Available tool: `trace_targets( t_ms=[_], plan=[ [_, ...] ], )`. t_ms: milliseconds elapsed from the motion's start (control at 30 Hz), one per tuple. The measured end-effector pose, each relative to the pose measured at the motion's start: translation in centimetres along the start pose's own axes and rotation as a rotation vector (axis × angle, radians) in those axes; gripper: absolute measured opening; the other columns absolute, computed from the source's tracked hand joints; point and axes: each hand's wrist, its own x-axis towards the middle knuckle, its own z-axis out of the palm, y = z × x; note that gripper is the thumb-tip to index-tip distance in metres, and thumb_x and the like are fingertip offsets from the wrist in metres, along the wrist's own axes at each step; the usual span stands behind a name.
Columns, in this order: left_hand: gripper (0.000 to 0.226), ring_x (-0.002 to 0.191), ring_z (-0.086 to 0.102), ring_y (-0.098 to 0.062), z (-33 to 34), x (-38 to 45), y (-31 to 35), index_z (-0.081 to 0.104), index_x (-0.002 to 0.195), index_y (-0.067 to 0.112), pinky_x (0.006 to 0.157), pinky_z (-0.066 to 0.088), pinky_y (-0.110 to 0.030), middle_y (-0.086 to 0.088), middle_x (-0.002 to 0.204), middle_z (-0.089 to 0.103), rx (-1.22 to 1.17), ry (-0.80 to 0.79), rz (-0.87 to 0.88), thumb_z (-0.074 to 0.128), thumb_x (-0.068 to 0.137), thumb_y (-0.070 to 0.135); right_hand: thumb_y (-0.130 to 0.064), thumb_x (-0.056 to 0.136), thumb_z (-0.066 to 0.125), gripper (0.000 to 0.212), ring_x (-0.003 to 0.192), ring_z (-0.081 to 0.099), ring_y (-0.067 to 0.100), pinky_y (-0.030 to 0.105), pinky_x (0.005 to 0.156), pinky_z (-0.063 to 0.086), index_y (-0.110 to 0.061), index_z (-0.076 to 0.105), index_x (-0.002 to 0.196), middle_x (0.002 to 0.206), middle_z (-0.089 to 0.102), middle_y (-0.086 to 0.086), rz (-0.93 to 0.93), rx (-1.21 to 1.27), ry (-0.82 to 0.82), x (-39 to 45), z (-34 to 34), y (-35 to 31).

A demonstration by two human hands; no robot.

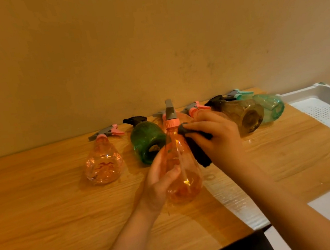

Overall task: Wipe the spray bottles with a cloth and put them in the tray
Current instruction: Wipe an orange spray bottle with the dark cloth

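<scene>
Head view. Your left hand [160,179] grips the lower body of an orange spray bottle [180,164], fingers curled round its left side and thumb across the front. The bottle is held above the wooden table [46,212], tilted slightly, with its pink collar and grey trigger head pointing up and away from you.

Your right hand [216,137] holds a dark cloth [195,144] and presses it against the upper right shoulder of the bottle, just under the collar. The fingertips pinch the cloth's top end; the rest hangs down beside the bottle.

Behind the held bottle, a row of bottles lies on its side along the wall. From left to right: a clear pink bottle [103,163], a green bottle [146,141] with a black head, a brown bottle [244,117] with a black head, and a teal bottle [271,107]. Further pink trigger heads show behind your hands; their bodies are hidden.

The white tray [324,109] sits at the table's right end, just beside the teal bottle. Its perforated floor is visible.
</scene>
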Motion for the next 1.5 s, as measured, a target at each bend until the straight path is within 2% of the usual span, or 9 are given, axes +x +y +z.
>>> trace_targets(
  t_ms=[133,267,433,667,800,1000,1233,1400,1500],
  plan=[
    [0.05,0.113,0.062,-0.02,-0.2,0.0,0.0,0.061,0.119,0.042,0.091,0.051,-0.037,0.002,0.117,0.067,0.003,0.001,-0.001,0.067,0.07,0.036,-0.01,0.074,0.07,0.014,0.082,0.057,0.004,0.009,0.075,0.045,-0.007,0.074,0.087,0.087,0.068,0.003,0.028,0.049,-0.083,-0.1,0.9,0.2],
    [0.061,0.114,0.062,-0.023,-0.3,0.1,-0.2,0.054,0.128,0.03,0.089,0.053,-0.038,-0.001,0.12,0.066,-0.052,0.018,-0.027,0.067,0.069,0.037,-0.025,0.08,0.063,0.019,0.087,0.06,0.005,0.016,0.076,0.048,-0.015,0.073,0.093,0.092,0.067,-0.003,0.072,0.156,-0.141,-4.2,-0.4,-0.7],
    [0.059,0.115,0.061,-0.018,0.0,0.3,-0.4,0.052,0.125,0.029,0.091,0.052,-0.035,0.008,0.115,0.068,-0.032,0.041,-0.041,0.067,0.068,0.035,-0.019,0.079,0.06,0.021,0.089,0.058,-0.003,0.01,0.077,0.045,-0.024,0.064,0.099,0.096,0.059,-0.016,0.139,0.192,-0.128,-9.6,-2.1,-1.4],
    [0.09,0.11,0.062,-0.005,0.3,0.3,0.1,0.049,0.123,0.036,0.09,0.054,-0.028,0.02,0.114,0.066,0.075,0.034,-0.04,0.081,0.045,0.066,-0.017,0.082,0.059,0.021,0.09,0.056,-0.003,0.008,0.078,0.043,-0.024,0.063,0.101,0.097,0.057,-0.015,0.105,0.154,-0.115,-10.6,-1.9,-1.9],
    [0.069,0.105,0.063,-0.006,0.1,0.3,-0.1,0.053,0.119,0.036,0.08,0.054,-0.025,0.015,0.11,0.067,0.073,0.062,-0.021,0.074,0.054,0.041,-0.018,0.085,0.058,0.017,0.088,0.057,0.003,0.011,0.077,0.044,-0.017,0.066,0.1,0.098,0.057,-0.011,0.034,0.124,-0.135,-11.1,-1.5,-1.7],
    [0.071,0.097,0.066,-0.003,-0.1,0.3,0.0,0.051,0.12,0.032,0.071,0.053,-0.019,0.019,0.101,0.071,0.009,0.056,-0.022,0.071,0.053,0.04,-0.015,0.079,0.062,0.02,0.087,0.056,0.001,0.01,0.076,0.044,-0.019,0.066,0.099,0.097,0.057,-0.012,0.079,0.102,-0.117,-10.4,-1.7,-0.9],
    [0.068,0.11,0.064,-0.024,-0.3,0.2,-0.1,0.049,0.132,0.031,0.085,0.054,-0.035,0.0,0.116,0.068,0.009,-0.001,0.007,0.069,0.066,0.03,-0.02,0.079,0.065,0.018,0.082,0.058,0.01,0.014,0.073,0.046,-0.007,0.073,0.089,0.087,0.067,0.004,-0.051,0.022,-0.069,-3.2,-1.0,-0.7],
    [0.07,0.112,0.062,-0.022,-0.4,0.1,-0.2,0.047,0.133,0.036,0.092,0.051,-0.041,0.003,0.116,0.068,0.034,-0.029,0.021,0.069,0.066,0.029,-0.009,0.074,0.071,0.014,0.081,0.057,0.011,0.015,0.071,0.044,-0.006,0.073,0.088,0.084,0.067,0.006,-0.059,-0.009,-0.055,0.2,0.5,-0.4],
    [0.068,0.114,0.061,-0.023,-0.6,0.1,-0.3,0.048,0.133,0.037,0.096,0.049,-0.043,0.001,0.118,0.067,0.033,-0.02,0.031,0.069,0.068,0.028,-0.015,0.077,0.07,0.015,0.086,0.058,0.008,0.014,0.076,0.046,-0.008,0.073,0.09,0.091,0.067,0.001,-0.016,0.053,-0.082,-1.3,0.3,-0.7]
  ],
)
